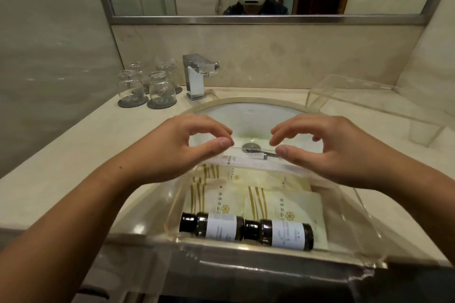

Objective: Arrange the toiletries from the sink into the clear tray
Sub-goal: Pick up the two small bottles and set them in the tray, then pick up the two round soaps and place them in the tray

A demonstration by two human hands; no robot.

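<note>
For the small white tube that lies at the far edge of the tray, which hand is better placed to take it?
Probably the right hand. Its thumb tip hangs almost directly above the small tube's dark cap end. The left hand hovers farther off, over the clear tray's far left corner. Both are open and empty.

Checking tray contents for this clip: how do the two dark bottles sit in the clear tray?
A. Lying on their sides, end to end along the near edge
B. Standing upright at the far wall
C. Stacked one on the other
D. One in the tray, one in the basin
A: both dark bottles lie on their sides in a row along the near edge of the clear tray, on the cream sachets.
</note>
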